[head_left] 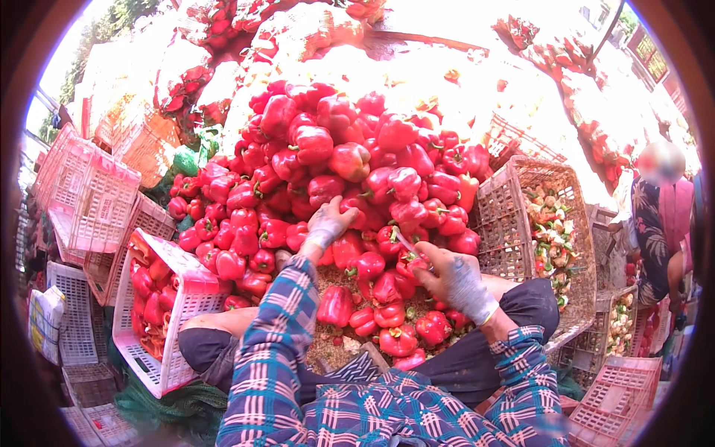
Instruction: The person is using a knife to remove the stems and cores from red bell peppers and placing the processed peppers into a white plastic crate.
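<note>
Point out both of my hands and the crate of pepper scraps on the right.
Left hand (323, 228): head view, back of the hand.
Right hand (456, 283): head view, back of the hand.
Crate (496, 223): head view, its lattice wall facing the pepper pile.

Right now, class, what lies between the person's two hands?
In the head view, red peppers lie between the left hand and the right hand.
</note>
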A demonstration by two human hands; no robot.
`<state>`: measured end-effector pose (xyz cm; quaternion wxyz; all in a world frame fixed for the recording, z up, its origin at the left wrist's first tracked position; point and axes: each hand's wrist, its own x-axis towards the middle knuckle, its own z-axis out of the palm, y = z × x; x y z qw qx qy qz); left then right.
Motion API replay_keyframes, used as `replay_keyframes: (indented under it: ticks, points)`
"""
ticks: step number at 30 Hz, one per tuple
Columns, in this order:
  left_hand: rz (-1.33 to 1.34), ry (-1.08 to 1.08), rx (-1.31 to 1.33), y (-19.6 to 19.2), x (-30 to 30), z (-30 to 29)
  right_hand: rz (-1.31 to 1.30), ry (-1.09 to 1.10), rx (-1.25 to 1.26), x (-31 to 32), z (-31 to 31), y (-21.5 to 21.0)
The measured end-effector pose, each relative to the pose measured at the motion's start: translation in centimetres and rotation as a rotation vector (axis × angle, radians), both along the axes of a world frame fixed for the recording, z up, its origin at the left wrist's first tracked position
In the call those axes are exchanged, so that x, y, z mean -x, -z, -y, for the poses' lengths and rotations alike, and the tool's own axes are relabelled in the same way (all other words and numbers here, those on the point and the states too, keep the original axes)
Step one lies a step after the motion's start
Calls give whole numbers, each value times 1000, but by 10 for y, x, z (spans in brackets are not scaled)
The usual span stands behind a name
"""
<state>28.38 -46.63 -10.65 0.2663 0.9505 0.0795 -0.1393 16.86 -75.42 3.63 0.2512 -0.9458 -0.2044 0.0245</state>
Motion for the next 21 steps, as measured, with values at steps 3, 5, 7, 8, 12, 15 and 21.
replay_keyframes:
  ticks: [3,5,7,8,12,15,21]
  points:
    - [-172,-240,7,30,-24,23,-5,-81,51,5,-3,-1]
    - [-130,-285,59,43,-26,29,13,-126,77,9,-2,-1]
    - [-90,-254,107,41,-21,27,-46,-107,81,9,-3,6]
    - [-40,-259,235,45,-14,19,-69,-106,78,10,-6,8]
    - [-24,-503,1017,60,32,5,-290,74,-19,10,-15,12]
    - [63,-474,1371,51,68,30,-348,142,-150,7,-10,48]
    - [226,-186,1407,-12,98,58,-676,311,-570,-19,-36,22]
